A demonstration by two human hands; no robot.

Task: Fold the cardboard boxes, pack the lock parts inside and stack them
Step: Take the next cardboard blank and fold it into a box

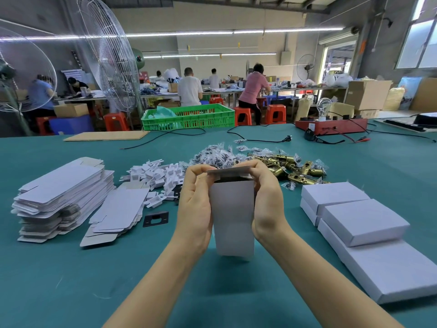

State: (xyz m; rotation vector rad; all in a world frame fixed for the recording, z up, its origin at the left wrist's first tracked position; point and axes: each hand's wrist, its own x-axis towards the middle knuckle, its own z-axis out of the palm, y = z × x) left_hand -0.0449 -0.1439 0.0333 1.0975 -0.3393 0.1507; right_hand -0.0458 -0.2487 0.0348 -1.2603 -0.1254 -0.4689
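A green plastic crate [189, 116] sits at the far edge of the teal table [59, 280], a flat brown board [106, 135] toward its far left, a red test box [331, 127] carrying a bulb [323, 106] toward its far right. Black cables [255, 138] trail between them; wire fans [111, 55] and seated workers [189, 87] beyond.

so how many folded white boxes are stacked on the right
3 visible: a long one at the bottom, one on top of it, and one behind. More may be hidden underneath.
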